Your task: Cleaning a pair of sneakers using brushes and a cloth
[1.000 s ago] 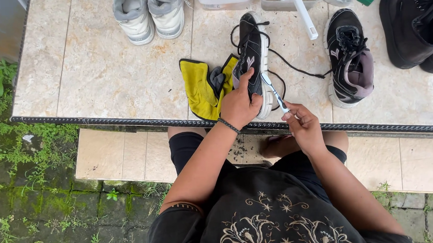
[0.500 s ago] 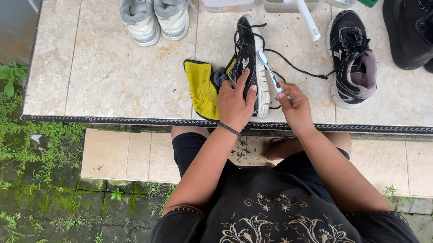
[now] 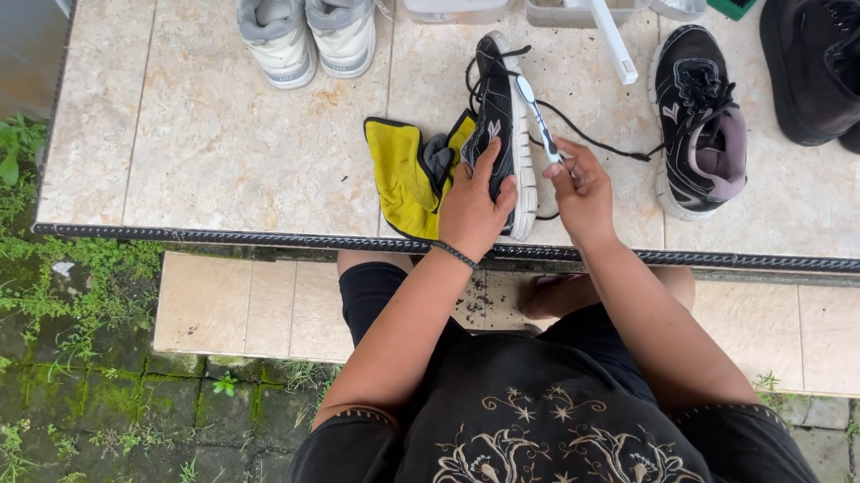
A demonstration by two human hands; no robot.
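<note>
We see the black sneaker (image 3: 498, 118) tipped on its side on the tiled ledge (image 3: 195, 136), white sole facing right, left hand (image 3: 476, 207) clamped around its heel. Right hand (image 3: 580, 191) pinches a toothbrush (image 3: 536, 116) against the sole. Yellow cloth (image 3: 401, 174) just left; matching sneaker (image 3: 696, 121) right; grey pair (image 3: 309, 25) behind.

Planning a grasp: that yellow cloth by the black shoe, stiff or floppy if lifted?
Likely floppy: the yellow cloth lies creased and folded. Probably light. It may drag, since the black shoe under the left hand seems to overlap its edge.
</note>
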